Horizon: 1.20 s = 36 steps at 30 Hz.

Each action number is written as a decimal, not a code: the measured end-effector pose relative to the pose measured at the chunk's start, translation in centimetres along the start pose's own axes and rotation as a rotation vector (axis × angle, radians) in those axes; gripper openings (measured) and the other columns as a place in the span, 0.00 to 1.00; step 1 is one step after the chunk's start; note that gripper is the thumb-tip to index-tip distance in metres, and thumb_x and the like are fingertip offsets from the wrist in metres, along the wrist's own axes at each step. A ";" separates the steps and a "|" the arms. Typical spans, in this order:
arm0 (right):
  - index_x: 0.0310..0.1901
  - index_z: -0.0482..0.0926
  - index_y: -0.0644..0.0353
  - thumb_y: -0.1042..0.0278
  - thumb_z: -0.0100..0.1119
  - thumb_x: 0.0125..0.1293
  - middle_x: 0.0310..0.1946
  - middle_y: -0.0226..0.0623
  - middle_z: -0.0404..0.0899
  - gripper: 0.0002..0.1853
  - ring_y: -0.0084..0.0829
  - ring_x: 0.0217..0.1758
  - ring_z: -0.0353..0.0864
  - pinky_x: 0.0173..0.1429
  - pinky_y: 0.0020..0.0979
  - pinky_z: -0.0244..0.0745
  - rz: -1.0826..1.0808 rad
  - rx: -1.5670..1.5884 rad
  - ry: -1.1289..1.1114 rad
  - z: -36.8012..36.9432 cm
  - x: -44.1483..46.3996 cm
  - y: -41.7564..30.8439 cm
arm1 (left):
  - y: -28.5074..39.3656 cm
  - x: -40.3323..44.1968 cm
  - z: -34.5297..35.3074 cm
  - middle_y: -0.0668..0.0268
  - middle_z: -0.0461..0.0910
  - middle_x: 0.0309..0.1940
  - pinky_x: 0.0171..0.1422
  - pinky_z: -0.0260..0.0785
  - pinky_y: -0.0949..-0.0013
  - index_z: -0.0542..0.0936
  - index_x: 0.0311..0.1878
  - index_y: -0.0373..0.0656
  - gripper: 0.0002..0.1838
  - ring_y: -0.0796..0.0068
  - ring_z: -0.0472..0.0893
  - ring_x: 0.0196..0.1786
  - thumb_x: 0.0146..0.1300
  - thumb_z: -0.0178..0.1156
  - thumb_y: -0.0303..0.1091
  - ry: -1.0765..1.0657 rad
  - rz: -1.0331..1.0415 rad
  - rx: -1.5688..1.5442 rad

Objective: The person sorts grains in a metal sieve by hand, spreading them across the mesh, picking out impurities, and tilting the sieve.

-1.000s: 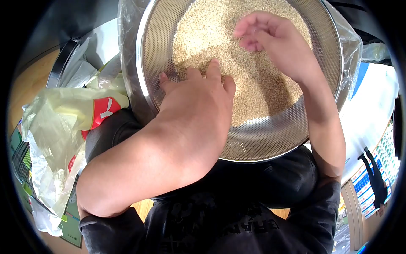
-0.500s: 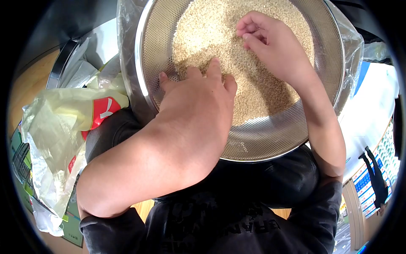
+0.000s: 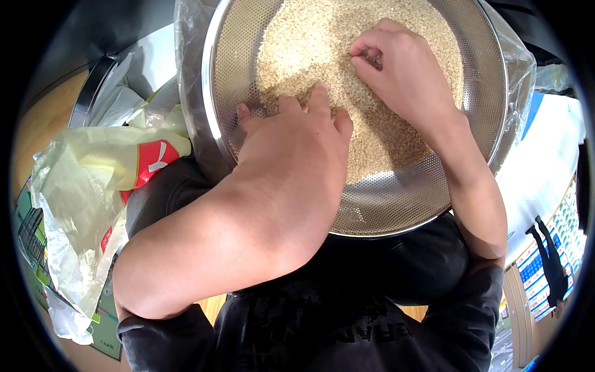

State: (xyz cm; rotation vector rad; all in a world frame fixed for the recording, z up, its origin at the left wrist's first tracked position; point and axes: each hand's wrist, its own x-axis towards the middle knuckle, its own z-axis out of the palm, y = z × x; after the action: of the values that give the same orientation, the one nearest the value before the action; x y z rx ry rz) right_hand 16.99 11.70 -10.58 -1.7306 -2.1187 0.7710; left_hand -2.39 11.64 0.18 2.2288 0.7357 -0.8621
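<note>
A wide perforated metal sieve basin (image 3: 384, 208) sits above my lap and holds a broad layer of pale tan grain (image 3: 378, 152). My left hand (image 3: 294, 139) lies palm down over the near left part of the grain, fingers spread and fingertips on it. Over the grain's right side is my right hand (image 3: 409, 74), closed in a pinch with thumb and index finger together. Whatever the pinch holds, if anything, is too small to make out.
Clear plastic sheeting (image 3: 520, 68) surrounds the basin. A yellowish plastic bag (image 3: 87, 161) with a red label lies to the left. At right are a white surface (image 3: 545, 155) and, farther off, a person in dark clothes (image 3: 550, 266).
My right hand's fingers have drawn together into a tighter pinch, and the hand is slightly lower. My left hand stays spread on the grain. The view has shifted slightly.
</note>
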 end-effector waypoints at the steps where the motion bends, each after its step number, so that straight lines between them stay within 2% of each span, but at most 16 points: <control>1: 0.39 0.89 0.63 0.70 0.70 0.66 0.36 0.41 0.84 0.06 0.38 0.38 0.87 0.45 0.38 0.83 -0.009 -0.022 0.009 0.1 0.0 0.0 | 0.0 0.0 0.1 0.34 0.59 0.78 0.72 0.72 0.33 0.60 0.77 0.23 0.50 0.38 0.71 0.73 0.54 0.72 0.32 0.002 0.001 0.010; 5: 0.39 0.89 0.64 0.70 0.70 0.66 0.35 0.41 0.85 0.06 0.38 0.37 0.88 0.45 0.39 0.83 -0.005 -0.041 0.001 0.0 0.1 -0.3 | 0.0 -0.1 0.3 0.33 0.58 0.79 0.71 0.72 0.33 0.59 0.78 0.23 0.52 0.38 0.71 0.74 0.53 0.73 0.32 0.035 0.008 0.065; 14: 0.38 0.88 0.63 0.72 0.69 0.65 0.35 0.40 0.84 0.05 0.39 0.37 0.87 0.44 0.39 0.82 -0.029 -0.075 0.016 0.1 0.1 -0.3 | 0.1 0.0 -0.1 0.34 0.59 0.79 0.69 0.77 0.40 0.60 0.78 0.23 0.51 0.39 0.72 0.73 0.54 0.73 0.35 -0.006 0.008 0.088; 23: 0.38 0.87 0.64 0.72 0.69 0.65 0.36 0.42 0.84 0.05 0.40 0.37 0.87 0.44 0.40 0.82 0.015 -0.033 -0.007 0.1 0.0 -0.6 | -0.1 -0.2 0.1 0.31 0.59 0.78 0.67 0.77 0.39 0.61 0.77 0.21 0.48 0.41 0.75 0.69 0.57 0.70 0.35 0.024 0.034 0.112; 36: 0.36 0.86 0.65 0.73 0.68 0.65 0.34 0.39 0.84 0.04 0.36 0.33 0.86 0.40 0.37 0.81 -0.014 -0.042 0.016 0.0 0.2 -0.4 | -0.2 -0.4 0.1 0.28 0.60 0.76 0.66 0.78 0.39 0.61 0.76 0.18 0.47 0.38 0.75 0.69 0.59 0.69 0.34 0.048 0.065 0.169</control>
State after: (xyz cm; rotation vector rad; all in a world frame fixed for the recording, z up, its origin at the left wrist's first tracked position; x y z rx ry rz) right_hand 16.63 11.83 -10.31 -1.7349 -2.1488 0.7108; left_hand -2.77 11.55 0.31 2.4159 0.6285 -0.8695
